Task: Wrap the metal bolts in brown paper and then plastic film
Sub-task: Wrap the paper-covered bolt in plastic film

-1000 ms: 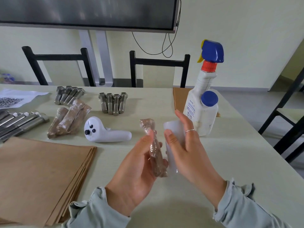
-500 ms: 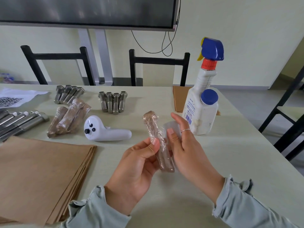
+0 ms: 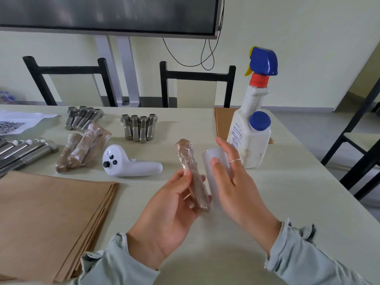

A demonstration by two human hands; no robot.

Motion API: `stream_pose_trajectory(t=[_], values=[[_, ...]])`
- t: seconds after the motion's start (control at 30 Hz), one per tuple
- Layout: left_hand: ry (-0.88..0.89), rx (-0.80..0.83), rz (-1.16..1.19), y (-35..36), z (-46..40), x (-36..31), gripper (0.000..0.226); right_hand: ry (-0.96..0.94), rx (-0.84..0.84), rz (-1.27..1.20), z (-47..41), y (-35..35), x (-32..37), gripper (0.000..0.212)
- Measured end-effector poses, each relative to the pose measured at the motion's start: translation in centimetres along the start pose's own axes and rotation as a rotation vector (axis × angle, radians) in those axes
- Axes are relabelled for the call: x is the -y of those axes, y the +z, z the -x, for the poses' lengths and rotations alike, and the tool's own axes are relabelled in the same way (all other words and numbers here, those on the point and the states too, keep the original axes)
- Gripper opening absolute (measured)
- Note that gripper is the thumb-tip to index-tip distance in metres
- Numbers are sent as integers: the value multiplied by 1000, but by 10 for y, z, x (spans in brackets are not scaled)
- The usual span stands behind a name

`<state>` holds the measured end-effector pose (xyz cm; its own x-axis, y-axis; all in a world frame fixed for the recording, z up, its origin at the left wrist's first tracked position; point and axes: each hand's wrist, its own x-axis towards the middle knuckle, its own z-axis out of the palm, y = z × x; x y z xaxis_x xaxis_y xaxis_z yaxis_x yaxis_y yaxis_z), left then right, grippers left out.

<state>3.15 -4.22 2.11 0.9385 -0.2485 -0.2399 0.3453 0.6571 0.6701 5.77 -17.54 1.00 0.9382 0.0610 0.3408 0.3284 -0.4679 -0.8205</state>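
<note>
I'm watching the left hand (image 3: 172, 202) pinch a wrapped bolt (image 3: 192, 175) between thumb and fingers, held upright above the near middle of the table (image 3: 277, 198); brown paper is on and film already clings round it. The right hand (image 3: 230, 182) curls round the film roll (image 3: 213, 173) just beside it, though I can't quite tell whether film bridges the two. My read: this bolt is nearly done. Finished bundles (image 3: 82, 149) lie far left. Bare bolts (image 3: 138, 128) wait in rows beyond, more (image 3: 84, 118) further left, longer ones (image 3: 24, 151) at the left edge. Paper sheets (image 3: 47, 219) are stacked near left. A white controller (image 3: 129, 163) and spray bottle (image 3: 255, 112) share the table; black chairs (image 3: 197, 79) and a screen (image 3: 107, 15) stand behind.
</note>
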Motion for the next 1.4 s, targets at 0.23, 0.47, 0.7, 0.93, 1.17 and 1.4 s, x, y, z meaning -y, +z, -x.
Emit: stream_pose_trajectory(t=[0.23, 0.47, 0.7, 0.93, 1.17, 1.4], values=[[86, -22, -52, -3, -2, 3, 24, -73, 0, 48, 1, -2, 9, 41], [121, -20, -102, -2, -1, 3, 20, -102, 94, 122, -7, -10, 1, 46], [81, 116, -15, -2, 2, 0, 23, -130, 96, 144, -11, -12, 0, 48], [8, 103, 81, 0, 1, 1, 31, -92, 56, 44, -4, -9, 1, 49], [-65, 75, 94, 1, -1, -2, 23, -69, 0, 40, 0, -6, 7, 53], [46, 52, -76, -2, -2, 2, 17, -73, 4, 55, -1, -5, 6, 54]])
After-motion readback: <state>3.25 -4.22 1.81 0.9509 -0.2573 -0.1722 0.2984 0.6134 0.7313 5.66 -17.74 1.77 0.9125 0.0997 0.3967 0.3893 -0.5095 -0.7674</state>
